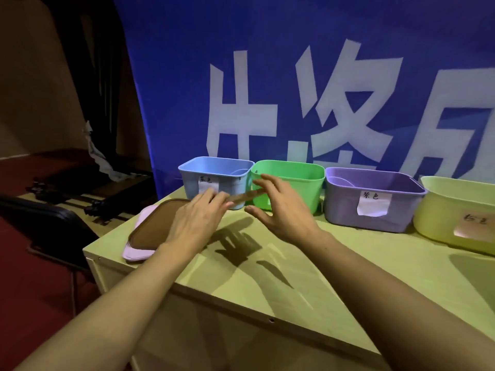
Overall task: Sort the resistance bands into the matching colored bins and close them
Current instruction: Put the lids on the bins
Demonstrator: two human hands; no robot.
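Both forearms reached in; left hand pinched a thin brown lid edge-on before the green bin, right hand spread open. Lid judged light, stiff; grip edges.

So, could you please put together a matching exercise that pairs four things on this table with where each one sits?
Things:
1. blue bin
2. green bin
3. purple bin
4. brown lid

Places:
A. second bin from the left in the row
B. lying flat near the table's left corner, on top of a pink lid
C. leftmost bin in the row
D. between the green bin and the yellow bin

Pairs: 1-C, 2-A, 3-D, 4-B
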